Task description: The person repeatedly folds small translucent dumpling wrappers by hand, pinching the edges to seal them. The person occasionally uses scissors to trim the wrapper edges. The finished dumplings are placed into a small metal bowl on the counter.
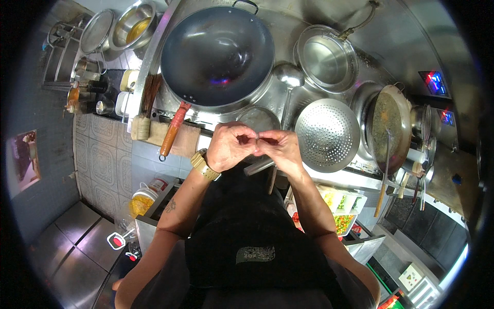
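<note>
My left hand (233, 146), with a tan watch (205, 165) on its wrist, meets my right hand (281, 148) in front of my black apron (247, 224). Thumbs and fingertips of both hands are pinched together, tip to tip. Whether something small sits between them I cannot tell. Beyond the hands rests a large dark wok (218, 58) with a wooden handle (173, 131). A steel ladle (289, 75) lies to its right. Close to my right hand is a round perforated skimmer (327, 135). A metal tube-like handle (258, 166) pokes out below my hands.
A steel pot of clear liquid (324, 54) stands under a tap (361, 21). Rightward, a pan (388, 123) holds murky liquid. A bamboo brush (148, 104) leans left of the wok. Chopped vegetables fill white containers (343, 224) below. An oil bowl (133, 27) is far left.
</note>
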